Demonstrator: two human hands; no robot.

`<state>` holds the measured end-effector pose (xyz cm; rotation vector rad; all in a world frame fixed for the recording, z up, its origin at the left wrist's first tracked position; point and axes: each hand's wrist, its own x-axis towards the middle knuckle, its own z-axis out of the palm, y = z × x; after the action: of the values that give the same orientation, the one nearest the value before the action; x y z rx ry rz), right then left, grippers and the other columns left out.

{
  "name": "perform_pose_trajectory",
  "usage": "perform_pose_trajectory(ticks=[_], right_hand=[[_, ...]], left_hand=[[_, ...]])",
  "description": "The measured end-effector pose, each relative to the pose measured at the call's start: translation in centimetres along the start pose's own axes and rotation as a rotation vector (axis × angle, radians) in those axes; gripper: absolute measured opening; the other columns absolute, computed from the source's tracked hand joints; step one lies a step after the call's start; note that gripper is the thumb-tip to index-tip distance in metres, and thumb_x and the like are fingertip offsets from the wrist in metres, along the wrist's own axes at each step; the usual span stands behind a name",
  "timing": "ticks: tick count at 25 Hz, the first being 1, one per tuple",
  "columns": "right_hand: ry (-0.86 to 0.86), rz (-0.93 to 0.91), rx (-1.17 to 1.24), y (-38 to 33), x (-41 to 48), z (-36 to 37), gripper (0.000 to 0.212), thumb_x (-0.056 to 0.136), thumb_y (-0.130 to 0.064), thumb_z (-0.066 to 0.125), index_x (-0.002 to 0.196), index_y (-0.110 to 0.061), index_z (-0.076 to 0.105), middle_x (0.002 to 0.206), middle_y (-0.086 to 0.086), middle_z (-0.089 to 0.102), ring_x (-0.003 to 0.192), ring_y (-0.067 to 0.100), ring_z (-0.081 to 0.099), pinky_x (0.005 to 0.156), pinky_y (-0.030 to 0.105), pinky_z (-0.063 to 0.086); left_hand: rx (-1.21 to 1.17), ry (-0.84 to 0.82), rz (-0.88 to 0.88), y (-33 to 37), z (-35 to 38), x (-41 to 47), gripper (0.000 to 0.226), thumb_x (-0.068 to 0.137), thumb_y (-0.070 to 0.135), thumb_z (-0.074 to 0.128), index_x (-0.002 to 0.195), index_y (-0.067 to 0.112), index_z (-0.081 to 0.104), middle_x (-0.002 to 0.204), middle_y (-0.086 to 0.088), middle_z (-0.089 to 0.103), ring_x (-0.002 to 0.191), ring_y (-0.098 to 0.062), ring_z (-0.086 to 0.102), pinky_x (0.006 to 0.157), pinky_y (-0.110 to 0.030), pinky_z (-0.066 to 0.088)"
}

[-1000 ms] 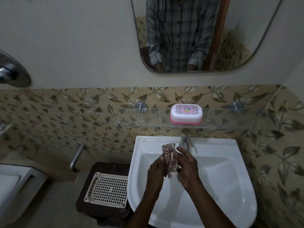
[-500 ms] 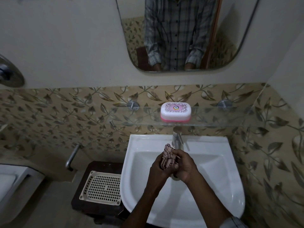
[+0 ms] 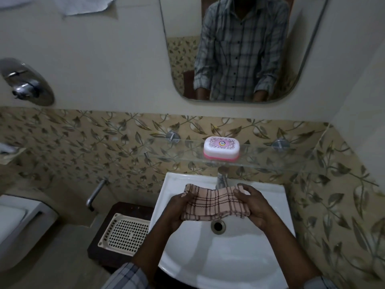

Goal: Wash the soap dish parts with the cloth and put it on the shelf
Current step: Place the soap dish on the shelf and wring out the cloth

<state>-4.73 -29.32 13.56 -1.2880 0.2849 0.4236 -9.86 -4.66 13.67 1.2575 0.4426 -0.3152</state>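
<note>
A pink checked cloth (image 3: 214,203) is stretched flat between both hands above the white sink (image 3: 208,263). My left hand (image 3: 177,211) grips its left end and my right hand (image 3: 253,202) grips its right end. The soap dish (image 3: 221,149), white lid on a pink base, stands closed on the glass shelf (image 3: 270,161) above the tap (image 3: 221,178). Neither hand touches the dish.
A cream perforated plastic tray (image 3: 125,234) lies on a dark stool (image 3: 133,207) left of the sink. A metal pipe (image 3: 95,193) juts from the tiled wall. A mirror (image 3: 239,49) hangs above the shelf. A white toilet cistern (image 3: 18,220) is at far left.
The cloth was bunched upright between both hands; now it is spread out wide between them. The view has moved closer to the sink.
</note>
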Motion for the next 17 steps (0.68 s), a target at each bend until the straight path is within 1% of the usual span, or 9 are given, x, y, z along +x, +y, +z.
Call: perform_pose_trajectory(ticks=[2,3,5,7,9,10,13,15,17], right_hand=[[-0.159,0.051,0.177,0.1,-0.7,-0.2,0.038,0.085,0.007,0.06,0.123,0.007,0.058,0.116,0.029,0.067,0.097,0.035,0.068,0.076,0.039,0.062],[-0.163,0.067,0.175,0.4,-0.9,0.3,0.041,0.081,0.008,0.061,0.122,0.01,0.059,0.114,0.029,0.068,0.096,0.035,0.068,0.078,0.039,0.061],[-0.04,0.109,0.102,1.6,-0.4,1.7,0.044,0.075,0.013,0.063,0.119,0.011,0.06,0.105,0.027,0.071,0.085,0.033,0.071,0.073,0.04,0.062],[0.053,0.168,0.079,3.0,0.4,3.3,0.041,0.08,0.018,0.058,0.12,0.009,0.06,0.106,0.027,0.07,0.083,0.034,0.069,0.077,0.045,0.059],[0.075,0.228,0.094,3.3,1.1,5.1,0.035,0.086,0.014,0.053,0.12,0.008,0.059,0.111,0.03,0.066,0.086,0.035,0.066,0.083,0.047,0.053],[0.076,0.257,0.111,3.3,1.4,5.9,0.031,0.088,0.011,0.052,0.118,0.008,0.059,0.111,0.03,0.065,0.086,0.035,0.065,0.084,0.046,0.052],[0.059,0.293,0.156,3.0,1.9,8.8,0.024,0.091,0.004,0.051,0.114,0.007,0.06,0.112,0.028,0.065,0.093,0.036,0.064,0.091,0.05,0.05],[0.048,0.281,0.158,3.2,2.9,11.6,0.027,0.092,0.001,0.052,0.117,0.006,0.061,0.117,0.027,0.065,0.105,0.038,0.063,0.102,0.056,0.045],[0.065,0.278,0.144,4.1,4.3,15.1,0.036,0.088,0.0,0.054,0.122,0.008,0.06,0.12,0.027,0.065,0.115,0.04,0.061,0.105,0.061,0.042]], left_hand=[[-0.101,-0.004,-0.017,0.3,-1.1,-0.5,0.043,0.1,0.034,0.054,0.124,0.0,0.066,0.121,-0.02,0.07,0.116,-0.033,0.066,0.101,-0.048,0.052],[-0.135,0.028,-0.02,0.1,-1.9,-0.5,0.04,0.101,0.028,0.053,0.124,-0.002,0.065,0.121,-0.021,0.07,0.116,-0.034,0.065,0.098,-0.048,0.054],[-0.158,0.137,-0.017,-0.7,-3.2,0.0,0.037,0.099,0.02,0.055,0.125,-0.006,0.063,0.117,-0.024,0.071,0.112,-0.038,0.067,0.092,-0.048,0.057],[-0.163,0.235,-0.03,-1.3,-4.4,0.7,0.037,0.1,0.02,0.055,0.123,-0.008,0.063,0.114,-0.024,0.072,0.107,-0.038,0.068,0.09,-0.047,0.058],[-0.197,0.204,-0.067,-0.6,-5.5,1.2,0.034,0.099,0.018,0.056,0.121,-0.007,0.063,0.115,-0.024,0.071,0.103,-0.034,0.07,0.087,-0.043,0.059],[-0.215,0.176,-0.08,0.0,-6.6,1.6,0.03,0.097,0.014,0.057,0.117,-0.008,0.064,0.111,-0.024,0.072,0.095,-0.031,0.072,0.082,-0.039,0.06],[-0.262,0.127,-0.116,2.5,-10.1,2.2,0.019,0.094,0.008,0.056,0.101,-0.006,0.067,0.088,-0.019,0.075,0.072,-0.026,0.073,0.065,-0.034,0.062],[-0.264,0.136,-0.125,4.1,-13.2,2.6,0.021,0.093,0.011,0.056,0.099,-0.004,0.069,0.088,-0.019,0.074,0.073,-0.028,0.072,0.07,-0.039,0.062],[-0.267,0.177,-0.096,5.0,-16.9,3.0,0.026,0.09,0.01,0.059,0.109,-0.006,0.067,0.095,-0.019,0.073,0.082,-0.029,0.071,0.09,-0.047,0.056]])
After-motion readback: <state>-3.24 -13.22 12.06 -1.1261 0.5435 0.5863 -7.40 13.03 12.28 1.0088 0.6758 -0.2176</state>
